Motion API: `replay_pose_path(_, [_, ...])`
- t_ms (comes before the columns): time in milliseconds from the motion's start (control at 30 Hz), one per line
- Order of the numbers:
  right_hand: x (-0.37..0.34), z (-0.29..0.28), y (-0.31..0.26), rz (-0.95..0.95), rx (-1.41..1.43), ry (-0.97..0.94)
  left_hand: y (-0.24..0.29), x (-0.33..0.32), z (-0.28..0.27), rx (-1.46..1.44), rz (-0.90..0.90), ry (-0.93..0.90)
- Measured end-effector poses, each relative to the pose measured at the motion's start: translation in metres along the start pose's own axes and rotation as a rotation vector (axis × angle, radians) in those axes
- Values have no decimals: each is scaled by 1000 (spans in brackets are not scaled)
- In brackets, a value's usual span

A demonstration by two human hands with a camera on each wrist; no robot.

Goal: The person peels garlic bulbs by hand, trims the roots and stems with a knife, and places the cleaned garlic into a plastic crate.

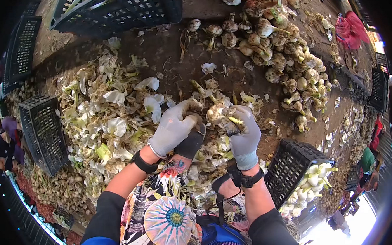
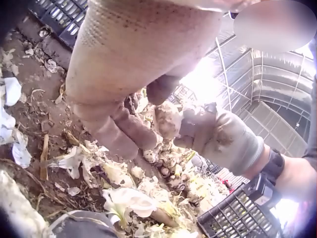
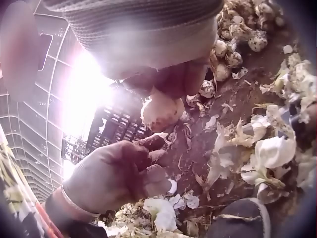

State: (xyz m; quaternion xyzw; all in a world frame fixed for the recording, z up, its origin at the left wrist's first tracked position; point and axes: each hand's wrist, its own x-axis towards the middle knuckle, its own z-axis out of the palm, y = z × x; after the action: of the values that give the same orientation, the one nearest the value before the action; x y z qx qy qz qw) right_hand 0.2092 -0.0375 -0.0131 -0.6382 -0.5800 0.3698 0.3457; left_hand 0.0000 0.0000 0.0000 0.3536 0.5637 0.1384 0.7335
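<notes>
In the head view the right hand (image 1: 244,135), in a pale grey glove, pinches a garlic bulb (image 1: 216,114) by its stem end. The right wrist view shows the bulb (image 3: 162,112) hanging below that hand's fingers, roots outward. Close by on the left is the gloved left hand (image 1: 175,127), its fingers curled in toward the palm; in the right wrist view this hand (image 3: 119,176) is just below the bulb, and a thin scrap of skin lies at its fingertips. Whether it grips that scrap is unclear.
Peeled skins (image 1: 113,126) are heaped at left, unpeeled bulbs (image 1: 289,61) at upper right. A tilted black crate (image 1: 290,171) with clean white garlic (image 1: 310,183) stands at lower right. More crates (image 1: 43,133) are at left and top. Shoes (image 1: 191,142) flank loose skins.
</notes>
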Motion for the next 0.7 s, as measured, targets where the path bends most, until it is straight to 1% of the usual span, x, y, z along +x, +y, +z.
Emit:
replay_pose_path(67, [-2, 2, 4, -92, -50, -11, -4, 0, 3, 196, 145, 110])
replay_pose_path(100, [-1, -7, 0, -93, -89, -12, -7, 7, 15, 168, 160, 88])
replay_pose_path(167, [1, -1, -12, -186, -84, -65, -14, 14, 25, 183, 421, 147])
replay_pose_path(200, [1, 0, -12, -186, -81, -66, -15, 16, 27, 189, 347, 130])
replay_pose_path(233, [0, -1, -11, -212, -102, -95, -15, 17, 26, 190, 346, 131])
replay_pose_path(300, [0, -3, -9, -263, -147, -153, -12, 18, 24, 227, 295, 77])
replay_pose_path(333, [0, -4, -10, -263, -145, -153, -13, 17, 24, 229, 295, 79])
replay_pose_path(400, [-2, -6, -13, -232, -133, -160, -13, 16, 24, 215, 367, 71])
replay_pose_path(433, [-3, -5, -14, -231, -131, -159, -15, 17, 22, 216, 367, 71])
replay_pose_path(500, [-4, -4, -16, -108, 71, -80, -20, 16, 15, 11, 219, 68])
replay_pose_path(533, [-5, -5, -14, -107, 71, -79, -20, 15, 12, 12, 219, 67])
replay_pose_path(600, [-5, -7, -10, -89, 9, -31, -16, 10, 7, -165, 126, 31])
replay_pose_path(633, [-4, -8, -9, -90, 10, -30, -11, 8, 8, -164, 127, 32])
replay_pose_path(700, [0, -8, -12, -187, -44, -120, 2, 1, 13, 288, 360, 210])
